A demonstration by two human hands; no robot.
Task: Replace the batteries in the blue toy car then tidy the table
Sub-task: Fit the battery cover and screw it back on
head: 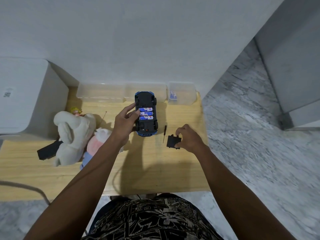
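Wooden table point(155, 170): blue toy car point(146, 114) lies inverted at 12 o'clock, steadied by left hand point(123, 124), fingers curled on its side. 3 batteries point(146, 113) sit installed, compartment uncovered. Right hand point(188, 138) pinches battery cover point(173, 141) at 3 o'clock. Screwdriver point(164, 133) lies between. Remaining: refit cover, fasten, tidy.

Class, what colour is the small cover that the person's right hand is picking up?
Black: the battery cover, clearest in the head view.

table point(155, 170): pale matt wood | plush toy point(72, 132): fuzzy cloth | boxes point(100, 92): clear plastic
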